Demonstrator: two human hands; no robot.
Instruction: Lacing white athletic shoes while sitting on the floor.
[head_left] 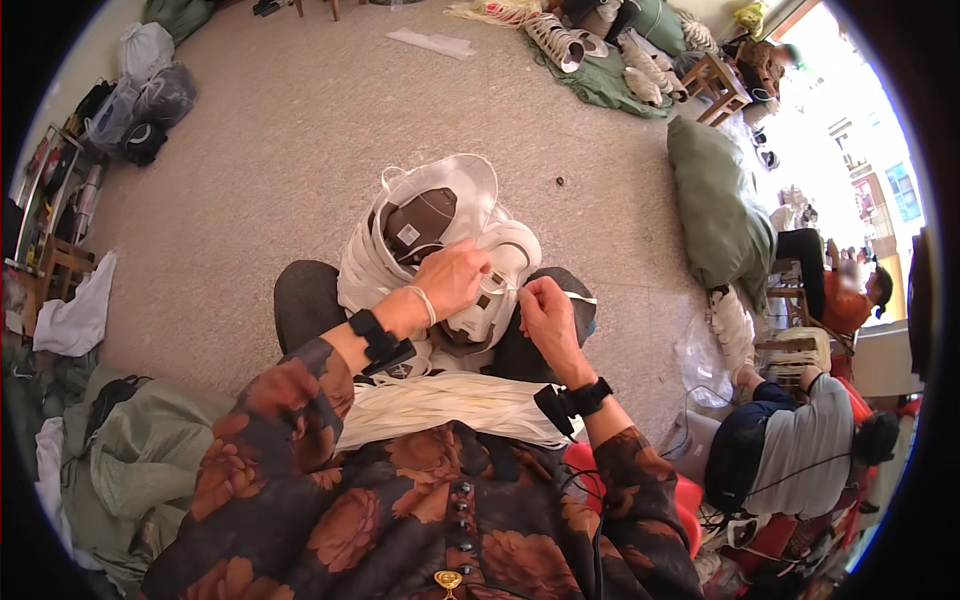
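Observation:
A stack of nested white cup-shaped pieces (362, 262) rests between my knees, one showing a brown inner face (424, 220) with a small white label. Beside it is another white cup-shaped piece (490, 312) with dark rectangular marks, directly under my hands. My left hand (452, 282) is closed in a pinch above these pieces, at a thin white strap. Just to the right, my right hand (549, 314) is closed on the same strap, whose loose end sticks out past the hand. Across my lap lies a bundle of long cream strips (450, 408).
A large green sack (715, 205) lies on the floor at right. Two people sit at right, one in grey (808, 445), one in orange (846, 300). More white stacks (645, 70) lie at far right near a wooden stool (712, 88). Plastic bags (150, 90) stand at far left.

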